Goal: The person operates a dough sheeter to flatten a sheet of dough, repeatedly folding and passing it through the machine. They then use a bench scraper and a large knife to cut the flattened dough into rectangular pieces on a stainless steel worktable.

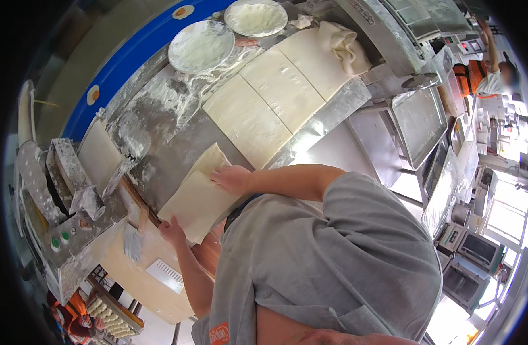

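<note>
A pale dough sheet (195, 205) lies at the near edge of the steel worktable, with part of it reaching past that edge. Its far end shows a fold or overlap. My left hand (173, 233) grips the left near corner, thumb on top. My right hand (234, 180) holds the sheet's right side, fingers curled on the dough near the overlap. Beyond my right hand, a long dough slab (264, 101) is cut across into several rectangular panels. Its far end carries a bunched heap of dough (343, 49).
Two bowls of flour (201, 46) (256, 17) stand at the back beside a blue panel (130, 56). A floury machine with green buttons (66, 235) is at left. Metal trays (419, 127) sit on a rack at right. Co-workers in orange vests (471, 77) (76, 306) are farther off.
</note>
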The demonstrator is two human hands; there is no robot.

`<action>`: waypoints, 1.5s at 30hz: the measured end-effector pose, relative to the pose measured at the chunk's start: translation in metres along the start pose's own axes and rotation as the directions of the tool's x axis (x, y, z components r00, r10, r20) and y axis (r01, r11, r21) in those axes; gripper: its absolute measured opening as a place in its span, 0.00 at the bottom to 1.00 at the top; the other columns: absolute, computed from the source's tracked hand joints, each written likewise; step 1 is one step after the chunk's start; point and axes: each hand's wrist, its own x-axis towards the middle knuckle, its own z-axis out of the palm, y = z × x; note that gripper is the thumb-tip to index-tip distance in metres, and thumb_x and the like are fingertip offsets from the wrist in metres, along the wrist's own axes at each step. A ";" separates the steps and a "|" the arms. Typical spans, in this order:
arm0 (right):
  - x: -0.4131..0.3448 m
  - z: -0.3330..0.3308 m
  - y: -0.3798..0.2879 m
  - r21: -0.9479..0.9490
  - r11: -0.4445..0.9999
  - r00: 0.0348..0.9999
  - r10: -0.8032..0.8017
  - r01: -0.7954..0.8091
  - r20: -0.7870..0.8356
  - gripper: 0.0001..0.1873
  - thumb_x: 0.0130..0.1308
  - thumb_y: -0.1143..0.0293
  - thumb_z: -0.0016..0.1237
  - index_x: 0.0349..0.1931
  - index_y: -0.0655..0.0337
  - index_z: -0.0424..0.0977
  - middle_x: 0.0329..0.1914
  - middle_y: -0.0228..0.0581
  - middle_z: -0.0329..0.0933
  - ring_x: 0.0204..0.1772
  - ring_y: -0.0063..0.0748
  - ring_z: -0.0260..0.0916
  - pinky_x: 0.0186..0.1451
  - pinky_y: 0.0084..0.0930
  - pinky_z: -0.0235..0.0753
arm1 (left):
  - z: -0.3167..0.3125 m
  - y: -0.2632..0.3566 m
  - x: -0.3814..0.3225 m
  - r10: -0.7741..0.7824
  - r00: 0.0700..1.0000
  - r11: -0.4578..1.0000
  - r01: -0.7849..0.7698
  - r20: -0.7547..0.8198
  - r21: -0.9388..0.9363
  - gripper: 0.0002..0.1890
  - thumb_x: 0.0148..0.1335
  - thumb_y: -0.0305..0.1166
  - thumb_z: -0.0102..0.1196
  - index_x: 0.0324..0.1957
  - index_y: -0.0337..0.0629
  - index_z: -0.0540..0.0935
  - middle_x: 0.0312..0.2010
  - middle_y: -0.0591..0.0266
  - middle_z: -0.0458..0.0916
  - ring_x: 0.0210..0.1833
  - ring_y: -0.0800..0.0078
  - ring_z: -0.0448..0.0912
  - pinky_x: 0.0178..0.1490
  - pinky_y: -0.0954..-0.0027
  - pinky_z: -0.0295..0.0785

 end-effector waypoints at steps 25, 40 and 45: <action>0.029 0.042 0.024 0.301 0.909 0.938 0.332 -0.290 -0.101 0.19 0.71 0.59 0.41 0.54 0.61 0.66 0.41 0.54 0.78 0.45 0.57 0.78 0.44 0.49 0.75 | -0.015 0.035 -0.017 0.357 0.916 0.924 -0.375 0.181 0.072 0.24 0.65 0.48 0.56 0.42 0.30 0.75 0.39 0.40 0.80 0.40 0.44 0.80 0.41 0.50 0.75; 0.016 0.015 -0.014 0.138 0.969 0.961 0.227 -0.206 -0.159 0.19 0.72 0.59 0.41 0.55 0.63 0.64 0.37 0.65 0.77 0.43 0.68 0.74 0.43 0.54 0.74 | -0.026 0.048 -0.049 0.278 0.958 0.955 -0.284 0.076 0.086 0.14 0.68 0.39 0.50 0.50 0.44 0.70 0.32 0.43 0.82 0.34 0.38 0.79 0.36 0.43 0.74; -0.014 -0.055 -0.080 0.112 0.991 0.985 0.084 -0.068 -0.151 0.18 0.70 0.60 0.46 0.52 0.64 0.65 0.32 0.62 0.77 0.39 0.68 0.73 0.39 0.51 0.72 | -0.074 0.104 -0.076 0.469 0.883 0.857 -0.460 -0.021 -0.231 0.12 0.67 0.35 0.54 0.47 0.40 0.72 0.32 0.42 0.81 0.34 0.39 0.79 0.35 0.47 0.74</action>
